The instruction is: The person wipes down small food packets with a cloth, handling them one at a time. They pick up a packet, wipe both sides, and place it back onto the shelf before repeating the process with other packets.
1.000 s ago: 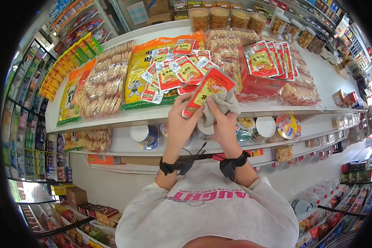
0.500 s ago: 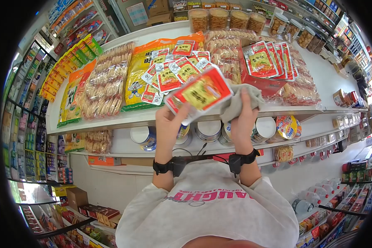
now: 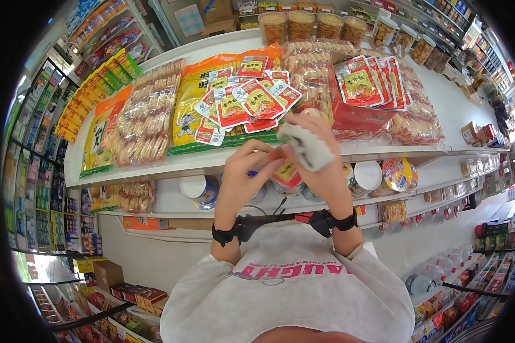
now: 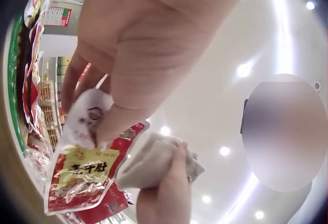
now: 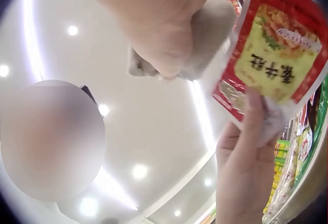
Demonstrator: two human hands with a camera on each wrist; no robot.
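Packet, red with a yellow panel, hangs beside the near edge of the table — blurred and part-hidden in the head view. Left hand pinches one end; right hand has its grip clamped on grey cloth. Beyond, piled packets overlap, lower ones mostly covered.

Bright, lit overhead; ceiling strips glare in wrist views. Head view: right hand motion-blurred, fisheye edges bowed.
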